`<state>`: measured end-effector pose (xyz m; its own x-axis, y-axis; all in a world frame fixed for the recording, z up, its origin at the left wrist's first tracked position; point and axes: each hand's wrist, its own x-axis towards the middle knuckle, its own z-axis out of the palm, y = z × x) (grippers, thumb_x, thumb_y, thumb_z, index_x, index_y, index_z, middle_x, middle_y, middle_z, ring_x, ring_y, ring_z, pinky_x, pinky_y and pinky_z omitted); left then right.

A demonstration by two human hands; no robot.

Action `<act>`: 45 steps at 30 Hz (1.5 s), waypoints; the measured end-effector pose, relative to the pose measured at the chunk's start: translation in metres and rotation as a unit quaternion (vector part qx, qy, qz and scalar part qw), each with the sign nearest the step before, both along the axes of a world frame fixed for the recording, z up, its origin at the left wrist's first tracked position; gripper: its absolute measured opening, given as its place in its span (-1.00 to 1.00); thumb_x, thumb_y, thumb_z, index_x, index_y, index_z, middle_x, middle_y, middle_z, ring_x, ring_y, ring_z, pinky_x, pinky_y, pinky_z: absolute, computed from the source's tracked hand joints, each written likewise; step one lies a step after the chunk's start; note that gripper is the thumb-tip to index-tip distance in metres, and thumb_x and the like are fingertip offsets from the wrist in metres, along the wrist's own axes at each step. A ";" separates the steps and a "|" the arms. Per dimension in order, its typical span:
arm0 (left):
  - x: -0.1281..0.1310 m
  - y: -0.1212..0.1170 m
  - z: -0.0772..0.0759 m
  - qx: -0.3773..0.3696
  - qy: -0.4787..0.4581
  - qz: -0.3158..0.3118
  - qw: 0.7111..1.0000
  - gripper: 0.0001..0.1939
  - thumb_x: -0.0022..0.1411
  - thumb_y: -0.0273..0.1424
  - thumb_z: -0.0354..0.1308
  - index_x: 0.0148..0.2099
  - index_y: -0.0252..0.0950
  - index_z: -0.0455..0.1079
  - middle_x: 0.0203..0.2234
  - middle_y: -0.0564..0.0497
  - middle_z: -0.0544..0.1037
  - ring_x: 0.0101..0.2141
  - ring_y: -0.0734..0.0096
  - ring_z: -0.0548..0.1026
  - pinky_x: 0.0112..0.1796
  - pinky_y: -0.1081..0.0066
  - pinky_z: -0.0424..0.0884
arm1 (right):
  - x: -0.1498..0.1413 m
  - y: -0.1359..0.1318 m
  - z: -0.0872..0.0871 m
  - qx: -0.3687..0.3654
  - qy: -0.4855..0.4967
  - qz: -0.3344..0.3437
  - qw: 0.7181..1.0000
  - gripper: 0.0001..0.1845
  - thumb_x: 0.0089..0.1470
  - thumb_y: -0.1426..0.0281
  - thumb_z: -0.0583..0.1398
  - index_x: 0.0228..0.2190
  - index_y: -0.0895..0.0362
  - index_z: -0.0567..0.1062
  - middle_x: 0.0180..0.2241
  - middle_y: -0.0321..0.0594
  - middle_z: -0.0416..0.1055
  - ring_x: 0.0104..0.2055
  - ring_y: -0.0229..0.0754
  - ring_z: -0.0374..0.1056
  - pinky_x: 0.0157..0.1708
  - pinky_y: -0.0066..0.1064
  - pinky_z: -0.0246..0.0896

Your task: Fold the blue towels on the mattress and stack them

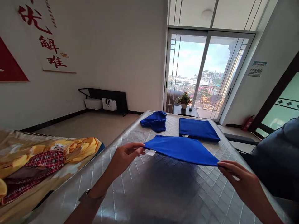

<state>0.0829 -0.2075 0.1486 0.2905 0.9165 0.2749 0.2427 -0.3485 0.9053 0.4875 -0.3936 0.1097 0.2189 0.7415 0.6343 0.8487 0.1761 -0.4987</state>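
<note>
Well, left fingers [137, 145] and right fingers [226, 163] pinch a blue cloth [181, 150] by its near corners

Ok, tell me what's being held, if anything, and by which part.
The nearest blue cloth, pinched at both ends of its near edge: one end in the left hand, the other in the right hand.

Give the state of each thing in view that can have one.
Held blue cloth, stretched wide
Left hand, pinching that cloth's left corner
Right hand, pinching its right corner
Far-left blue cloth, crumpled
Far-right blue cloth, folded
Yellow fabric, rumpled
Red plaid fabric, rumpled
Potted plant, upright
White tote bag, upright
Sliding glass door, apparently shut
Fire extinguisher, upright
</note>
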 end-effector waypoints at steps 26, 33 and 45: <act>-0.006 -0.044 -0.113 -0.043 0.351 0.062 0.934 -0.76 0.30 -0.27 -0.02 -0.14 -0.11 0.46 -0.27 0.02 0.66 -0.24 0.24 0.61 -0.22 0.41 0.36 | -0.016 -0.028 -0.124 -0.140 -0.042 0.108 0.983 -0.74 0.30 0.28 0.13 -0.13 -0.14 0.62 -0.21 -0.25 0.60 -0.20 -0.17 0.58 -0.18 -0.46 0.51; -0.009 -0.048 -0.109 -0.059 0.396 0.058 0.915 -0.75 0.37 -0.31 -0.05 -0.11 -0.11 0.46 -0.23 0.04 0.64 -0.18 0.28 0.60 -0.20 0.43 0.39 | -0.015 -0.030 -0.129 -0.126 -0.063 0.124 0.982 -0.73 0.34 0.28 0.11 -0.08 -0.10 0.60 -0.28 -0.26 0.57 -0.29 -0.25 0.56 -0.26 -0.55 0.47; 0.115 -0.065 -0.094 0.257 0.370 -0.156 0.879 -0.75 0.41 -0.33 0.09 0.08 -0.13 0.46 0.02 -0.02 0.56 0.04 0.20 0.50 0.07 0.18 0.42 | -0.016 -0.026 -0.133 -0.088 -0.184 0.069 0.977 -0.51 0.31 0.18 0.16 0.21 -0.01 0.44 0.17 -0.13 0.46 0.16 -0.07 0.43 0.09 -0.30 0.43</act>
<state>0.1977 -0.2722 0.0547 0.7795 0.5701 0.2595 0.5187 -0.8198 0.2427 0.4718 -0.4191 -0.0238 -0.1097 0.8521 0.5117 0.9502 0.2410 -0.1975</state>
